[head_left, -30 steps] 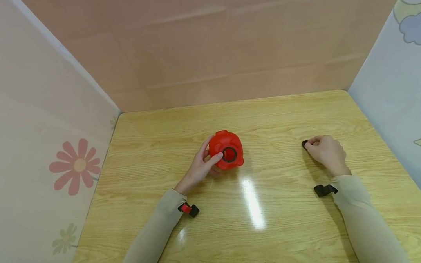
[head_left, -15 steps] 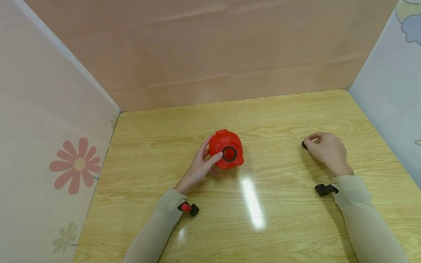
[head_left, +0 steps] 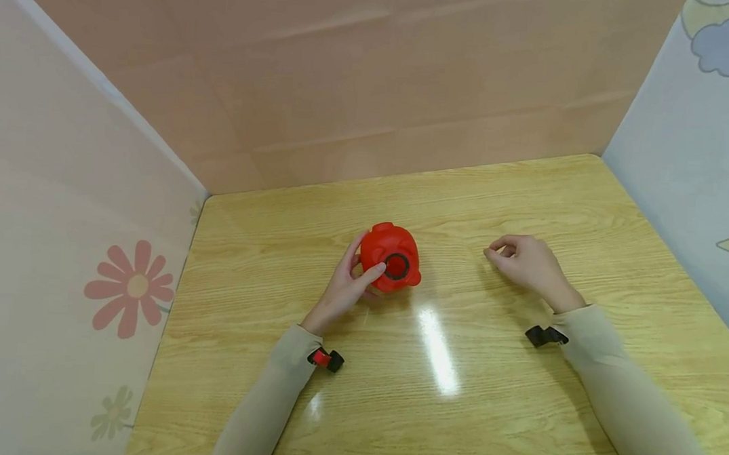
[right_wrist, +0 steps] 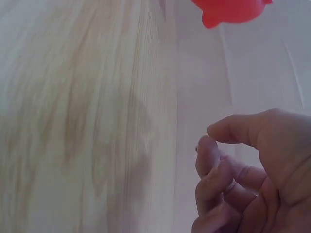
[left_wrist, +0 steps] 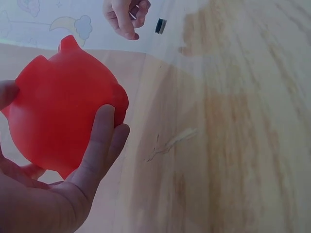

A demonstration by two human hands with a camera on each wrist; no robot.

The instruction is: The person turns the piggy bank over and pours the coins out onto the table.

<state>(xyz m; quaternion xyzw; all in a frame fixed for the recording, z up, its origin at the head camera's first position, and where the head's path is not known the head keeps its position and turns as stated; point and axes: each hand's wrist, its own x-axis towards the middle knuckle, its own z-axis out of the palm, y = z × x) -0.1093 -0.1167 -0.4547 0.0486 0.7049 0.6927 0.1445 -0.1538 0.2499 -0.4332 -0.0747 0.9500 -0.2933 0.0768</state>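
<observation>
My left hand (head_left: 342,291) grips a round red piggy bank (head_left: 388,245) above the left-middle of the table. Its round hole, ringed in black, faces up toward the head camera, and my left thumb lies at the ring's edge. The bank's ears and rounded side fill much of the left wrist view. To the right, over the table, my right hand (head_left: 532,267) has loosely curled fingers. Thumb and forefinger come close together in the right wrist view, with nothing seen between them. A small black plug (left_wrist: 160,25) lies on the table beside that hand; the hand hides it in the head view.
The wood-grain table (head_left: 266,250) is bounded by a plain pinkish wall (head_left: 377,85) at the back. Printed walls stand at the left (head_left: 66,208) and right (head_left: 703,167). Dark wrist mounts (head_left: 546,336) stick out from both sleeves.
My right hand has let go of the black plug and moved left, toward the piggy bank. The left hand and the bank have hardly moved.
</observation>
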